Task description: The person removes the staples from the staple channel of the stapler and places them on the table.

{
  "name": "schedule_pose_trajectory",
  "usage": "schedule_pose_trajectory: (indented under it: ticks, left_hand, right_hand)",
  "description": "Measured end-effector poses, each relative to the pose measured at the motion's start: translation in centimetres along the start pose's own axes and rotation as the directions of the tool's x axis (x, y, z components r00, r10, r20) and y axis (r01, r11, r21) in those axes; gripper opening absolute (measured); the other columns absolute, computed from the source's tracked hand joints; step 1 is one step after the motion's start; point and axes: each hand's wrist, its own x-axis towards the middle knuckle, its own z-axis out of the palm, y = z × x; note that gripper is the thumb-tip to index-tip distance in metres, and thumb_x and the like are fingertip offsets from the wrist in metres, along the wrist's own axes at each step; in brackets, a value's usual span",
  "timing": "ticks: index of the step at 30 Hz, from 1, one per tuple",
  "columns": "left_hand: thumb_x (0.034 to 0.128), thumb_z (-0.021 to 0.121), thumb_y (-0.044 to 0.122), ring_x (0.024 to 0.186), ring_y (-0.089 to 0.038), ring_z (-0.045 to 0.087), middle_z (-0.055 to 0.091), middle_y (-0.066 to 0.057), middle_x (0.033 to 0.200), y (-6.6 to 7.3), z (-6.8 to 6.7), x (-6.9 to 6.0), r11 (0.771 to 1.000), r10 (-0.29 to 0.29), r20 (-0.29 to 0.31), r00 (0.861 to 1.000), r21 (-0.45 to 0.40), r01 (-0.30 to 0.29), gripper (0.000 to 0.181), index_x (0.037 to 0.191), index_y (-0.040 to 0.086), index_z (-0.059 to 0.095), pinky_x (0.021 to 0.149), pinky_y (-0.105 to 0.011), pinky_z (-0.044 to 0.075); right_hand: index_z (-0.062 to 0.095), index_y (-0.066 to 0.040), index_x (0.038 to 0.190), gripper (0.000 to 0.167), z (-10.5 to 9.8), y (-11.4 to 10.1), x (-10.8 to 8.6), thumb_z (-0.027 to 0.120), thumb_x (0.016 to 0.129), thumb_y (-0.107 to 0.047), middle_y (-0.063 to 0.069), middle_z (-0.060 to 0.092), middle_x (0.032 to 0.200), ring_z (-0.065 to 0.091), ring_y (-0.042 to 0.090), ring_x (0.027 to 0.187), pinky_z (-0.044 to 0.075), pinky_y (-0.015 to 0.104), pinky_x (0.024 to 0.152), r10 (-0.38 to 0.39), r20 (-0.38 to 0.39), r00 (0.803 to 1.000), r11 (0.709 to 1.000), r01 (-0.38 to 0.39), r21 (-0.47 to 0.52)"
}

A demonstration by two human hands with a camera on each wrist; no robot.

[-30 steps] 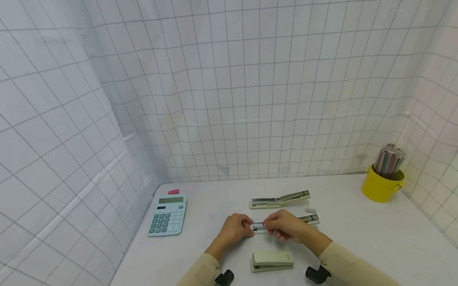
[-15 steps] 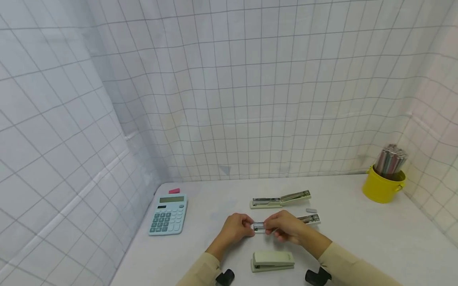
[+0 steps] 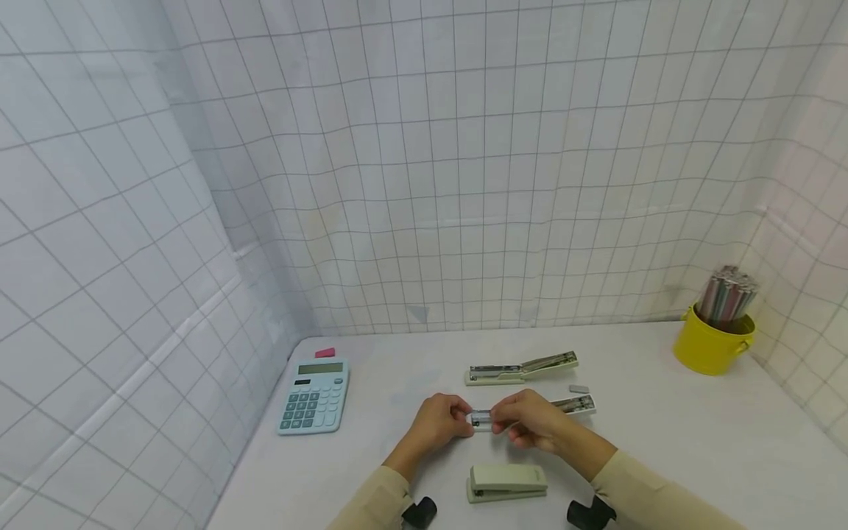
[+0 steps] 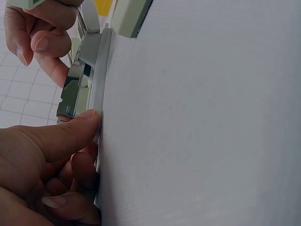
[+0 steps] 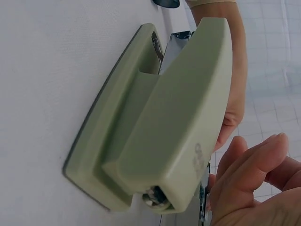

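head view: on the bench (image 3: 662,442), the left hand (image 3: 442,419) has thumb and fingers clamped on the left end of an unfolded white stapler (image 3: 481,420), between a near green stapler (image 3: 507,482) and a far unfolded one (image 3: 520,370). the right hand (image 3: 530,418) touches its middle; whether those fingers pinch, i cannot tell.

The closed green stapler (image 3: 506,483) presented smooth, low-sheen plastic; the white stapler (image 3: 575,405) exposed shiny metal; the calculator (image 3: 314,398) appeared matt plastic; the yellow bucket (image 3: 704,346) bore a glossy finish; the sleeves (image 3: 374,502) were matt cloth; the gridded backdrop (image 3: 430,191) appeared creased and cloth-like.
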Motion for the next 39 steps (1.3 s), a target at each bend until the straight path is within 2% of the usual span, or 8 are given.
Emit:
schedule_pose_trajectory:
  ticks: [7,11,15,23,30,35,39]
  left_hand:
    - [0.0738,0.086,0.007,0.063,-0.007,0.051,0.059,0.008,0.070,0.2,-0.3,0.0,1.000,-0.018,-0.001,1.000,0.007,0.018,0.021,0.091,0.011,0.075,0.059,-0.024,0.041]
    - [0.0731,0.086,0.007,0.062,-0.007,0.051,0.060,0.007,0.070,0.2,-0.3,0.1,1.000,-0.009,-0.004,1.000,0.003,0.009,0.022,0.091,0.009,0.075,0.059,-0.024,0.041]
    - [0.0726,0.086,0.006,0.062,-0.006,0.052,0.061,0.007,0.070,0.2,-0.2,0.1,1.000,0.002,-0.002,1.000,-0.001,-0.002,0.022,0.092,0.008,0.075,0.059,-0.023,0.042]
    - [0.0731,0.086,0.009,0.063,-0.007,0.053,0.060,0.008,0.071,0.3,-0.3,0.0,1.000,-0.021,0.002,1.000,-0.003,0.021,0.022,0.091,0.011,0.074,0.060,-0.024,0.042]
    - [0.0728,0.086,0.009,0.063,-0.007,0.052,0.060,0.008,0.070,0.3,-0.2,-0.2,1.000,-0.015,0.001,1.000,-0.012,0.015,0.022,0.091,0.011,0.074,0.059,-0.024,0.042]
    - [0.0729,0.086,0.008,0.062,-0.007,0.052,0.060,0.007,0.069,0.2,-0.1,-0.2,1.000,-0.021,0.005,1.000,-0.020,0.021,0.022,0.092,0.011,0.075,0.059,-0.025,0.042]
    - [0.0729,0.085,0.008,0.063,-0.008,0.053,0.061,0.007,0.070,0.2,-0.2,-0.2,1.000,-0.023,0.003,1.000,-0.020,0.023,0.022,0.092,0.010,0.075,0.059,-0.025,0.042]
  right_hand:
    - [0.060,0.012,0.120,0.037,0.1,0.0,0.1,0.066,0.092,-0.011,0.000,0.070,0.077,0.053,-0.002,0.049,0.045,0.014,0.046,0.021,-0.007,1.000,0.996,-0.020,0.085]
    - [0.058,0.015,0.121,0.037,0.1,0.3,0.2,0.064,0.093,-0.008,0.001,0.070,0.078,0.055,-0.001,0.050,0.046,0.015,0.047,0.004,0.003,1.000,0.994,-0.004,0.108]
    - [0.056,0.016,0.121,0.036,0.1,0.7,0.3,0.063,0.094,-0.007,0.002,0.069,0.080,0.058,0.000,0.051,0.048,0.017,0.048,-0.028,0.009,1.000,0.996,0.027,0.081]
    - [0.058,0.011,0.119,0.033,0.5,0.5,0.8,0.066,0.092,-0.007,0.006,0.068,0.088,0.065,0.006,0.060,0.053,0.021,0.051,-0.087,-0.005,0.996,0.995,0.087,0.043]
    - [0.060,0.006,0.108,0.021,1.2,0.4,1.7,0.067,0.092,-0.005,0.006,0.068,0.080,0.067,0.009,0.058,0.054,0.023,0.050,-0.120,-0.063,0.991,0.993,0.120,-0.006]
    - [0.055,0.007,0.118,0.033,1.7,0.3,2.1,0.065,0.087,-0.002,0.006,0.067,0.076,0.066,0.011,0.057,0.054,0.024,0.050,-0.116,-0.085,0.990,0.993,0.114,-0.032]
    - [0.057,0.008,0.120,0.036,2.0,0.2,2.5,0.061,0.084,0.003,0.007,0.065,0.073,0.064,0.011,0.056,0.053,0.024,0.049,-0.136,-0.068,0.988,0.985,0.127,-0.118]
